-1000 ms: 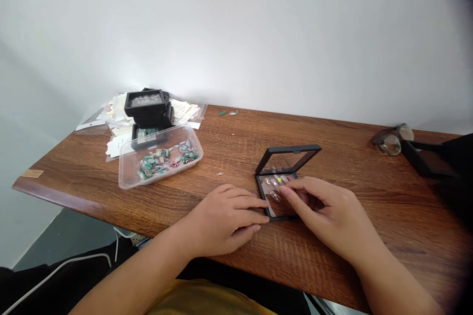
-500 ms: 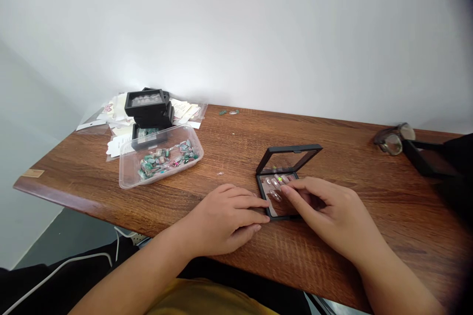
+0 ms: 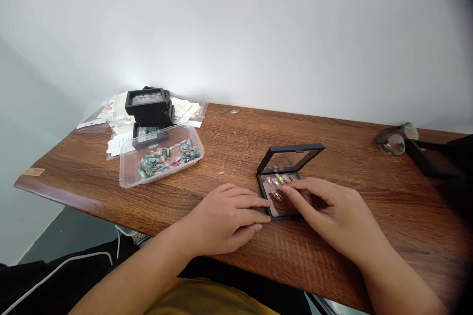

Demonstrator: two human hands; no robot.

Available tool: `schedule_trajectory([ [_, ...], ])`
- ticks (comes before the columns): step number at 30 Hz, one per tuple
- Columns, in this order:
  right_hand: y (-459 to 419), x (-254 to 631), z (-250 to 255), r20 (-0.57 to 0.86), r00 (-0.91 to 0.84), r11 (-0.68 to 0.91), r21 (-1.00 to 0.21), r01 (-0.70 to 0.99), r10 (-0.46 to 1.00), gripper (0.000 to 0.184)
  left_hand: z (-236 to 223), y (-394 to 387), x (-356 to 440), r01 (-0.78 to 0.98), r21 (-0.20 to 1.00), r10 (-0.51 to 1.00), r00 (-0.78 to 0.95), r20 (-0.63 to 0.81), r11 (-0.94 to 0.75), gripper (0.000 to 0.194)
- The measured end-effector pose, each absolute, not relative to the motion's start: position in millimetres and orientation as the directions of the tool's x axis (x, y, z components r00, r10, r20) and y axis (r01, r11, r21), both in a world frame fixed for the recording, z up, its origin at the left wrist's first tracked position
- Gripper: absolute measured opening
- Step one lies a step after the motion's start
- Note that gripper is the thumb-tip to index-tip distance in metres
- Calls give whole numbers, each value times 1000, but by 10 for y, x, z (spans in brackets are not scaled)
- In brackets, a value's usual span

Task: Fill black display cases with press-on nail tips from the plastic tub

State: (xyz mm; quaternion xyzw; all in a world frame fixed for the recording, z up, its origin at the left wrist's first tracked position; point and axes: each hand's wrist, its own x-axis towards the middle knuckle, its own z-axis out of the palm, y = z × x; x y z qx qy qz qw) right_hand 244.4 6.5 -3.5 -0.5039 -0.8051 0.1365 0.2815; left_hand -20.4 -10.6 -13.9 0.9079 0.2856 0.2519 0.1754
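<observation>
A black display case (image 3: 263,192) lies with its clear-windowed lid (image 3: 290,158) tilted up at the back. Inside, press-on nails (image 3: 277,181) sit in an upper row and a lower group on a clear film; one bears a yellow-green flower. My left hand (image 3: 236,216) rests on the table with fingers stretched out, their tips touching the case's left edge. Over the right part of the case, my right hand (image 3: 328,211) pinches thumb and forefinger together at a press-on nail in the lower group. That nail is mostly covered by the fingertips.
A clear plastic tub (image 3: 125,170) of loose green and pink nails stands on the left. Behind it are stacked black cases (image 3: 153,113) and paper cards (image 3: 120,143). Small nails (image 3: 234,111) lie near the wall. Glasses (image 3: 396,142) and a dark object (image 3: 428,160) are far right.
Both hands and the case hold almost the same position. The whole view has shifted very slightly.
</observation>
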Motion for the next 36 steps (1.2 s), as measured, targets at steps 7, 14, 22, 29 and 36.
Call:
schedule_trajectory([
  [7, 79, 2438, -24, 321, -333, 458, -512, 726, 887, 28, -135, -113, -206, 428, 463, 605, 711, 359, -777, 24],
  [14, 87, 2449, -41, 304, -338, 451, -503, 737, 891, 28, -136, -116, -207, 432, 462, 608, 711, 353, -774, 24],
  [22, 78, 2457, -34, 309, -338, 454, -493, 742, 889, 28, -133, -118, -210, 433, 469, 612, 710, 348, -770, 24],
  [29, 79, 2445, -31, 311, -338, 455, -490, 744, 888, 27, -131, -122, -207, 429, 462, 606, 710, 359, -776, 23],
  [36, 86, 2448, -22, 325, -345, 468, -482, 741, 880, 27, -130, -108, -204, 426, 464, 605, 711, 359, -777, 23],
])
